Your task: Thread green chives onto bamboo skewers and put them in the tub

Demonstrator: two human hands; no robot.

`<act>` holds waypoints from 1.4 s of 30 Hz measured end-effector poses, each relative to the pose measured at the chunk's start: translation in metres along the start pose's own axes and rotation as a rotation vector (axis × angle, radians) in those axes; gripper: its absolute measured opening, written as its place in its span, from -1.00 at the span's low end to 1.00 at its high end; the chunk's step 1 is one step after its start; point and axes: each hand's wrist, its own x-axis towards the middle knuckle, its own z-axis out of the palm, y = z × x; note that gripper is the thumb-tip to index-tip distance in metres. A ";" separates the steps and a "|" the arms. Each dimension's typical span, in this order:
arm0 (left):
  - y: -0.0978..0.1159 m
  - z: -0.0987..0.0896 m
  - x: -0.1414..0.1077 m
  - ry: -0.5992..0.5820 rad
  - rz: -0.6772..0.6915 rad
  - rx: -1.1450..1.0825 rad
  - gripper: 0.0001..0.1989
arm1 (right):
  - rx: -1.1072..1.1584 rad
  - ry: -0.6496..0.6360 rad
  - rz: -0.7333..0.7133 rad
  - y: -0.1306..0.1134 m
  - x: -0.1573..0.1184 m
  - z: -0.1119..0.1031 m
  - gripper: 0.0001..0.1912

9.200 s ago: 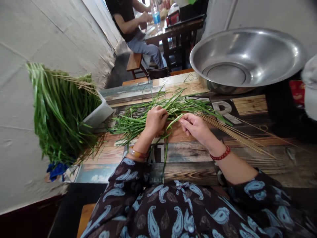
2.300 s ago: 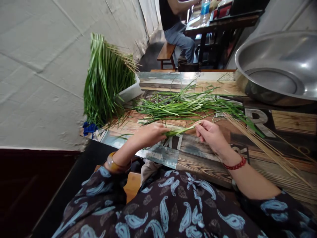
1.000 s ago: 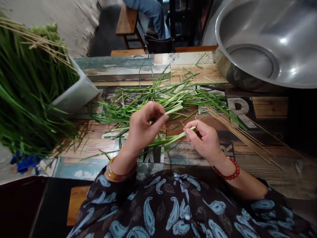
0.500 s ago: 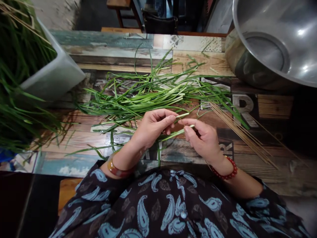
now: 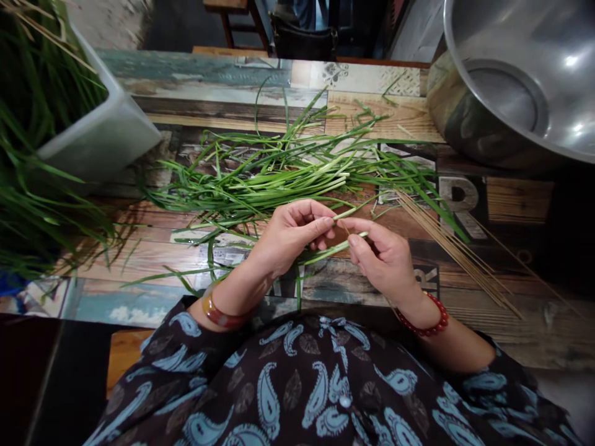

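My left hand [image 5: 300, 232] is closed, with a garlic chive stalk [image 5: 344, 214] pinched between thumb and fingers, its pale end pointing right. My right hand [image 5: 383, 254] is closed on a thin bamboo skewer [image 5: 344, 228], whose tip points up toward the left fingertips. Part of the skewer is hidden by the palm. Pale chive ends [image 5: 332, 251] lie at the right thumb; whether they are threaded on the skewer I cannot tell. Just beyond my hands spreads a loose heap of chives [image 5: 260, 186] on the table.
Several bamboo skewers [image 5: 455, 254] lie to the right on the patterned wooden table [image 5: 153, 248]. At the upper right stands a large metal basin [image 5: 502, 93]. A white plastic box [image 5: 121, 133] full of chives stands at the left. A stool [image 5: 227, 7] is beyond the table.
My hands have moved very slightly, staying close together at the same place. The view has shifted a little. Both hands keep their grips.
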 end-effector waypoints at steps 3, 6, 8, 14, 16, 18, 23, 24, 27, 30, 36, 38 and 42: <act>0.000 0.000 0.000 0.001 0.012 -0.013 -0.74 | 0.016 0.002 -0.001 0.001 0.000 0.000 -0.67; -0.001 -0.001 0.000 0.008 0.008 -0.012 -0.75 | 0.012 0.007 -0.002 0.000 0.000 0.000 -0.66; -0.001 -0.001 0.000 0.012 0.000 -0.009 -0.74 | -0.011 0.015 -0.003 -0.002 0.000 0.000 -0.67; -0.002 0.000 0.000 -0.001 0.008 0.014 -0.72 | -0.035 0.025 -0.025 -0.004 0.000 0.000 -0.67; -0.002 0.000 0.000 0.003 0.023 0.027 -0.73 | -0.021 0.025 -0.014 -0.004 0.000 0.000 -0.68; -0.002 0.001 0.000 0.010 0.041 0.036 -0.74 | -0.003 0.022 -0.004 -0.004 0.000 0.000 -0.68; -0.003 0.002 0.000 0.022 0.072 0.052 -0.76 | 0.047 0.016 0.013 -0.007 0.001 0.000 -0.70; -0.004 0.002 0.000 0.027 0.074 0.056 -0.76 | 0.060 0.011 0.022 -0.008 0.001 0.000 -0.70; -0.005 0.001 0.000 0.041 0.074 0.068 -0.77 | 0.104 -0.001 0.051 -0.009 0.001 0.000 -0.70; -0.005 0.001 0.000 0.040 0.082 0.075 -0.77 | 0.144 -0.005 0.066 -0.009 0.001 0.000 -0.69; -0.005 0.000 0.000 0.041 0.095 0.083 -0.77 | 0.164 0.000 0.059 -0.010 0.002 0.001 -0.69; -0.005 0.001 0.000 0.043 0.108 0.090 -0.77 | 0.168 0.000 0.056 -0.010 0.002 0.001 -0.69; -0.003 0.004 -0.002 0.055 0.163 0.168 -0.80 | 0.189 -0.009 0.053 -0.009 0.002 0.001 -0.70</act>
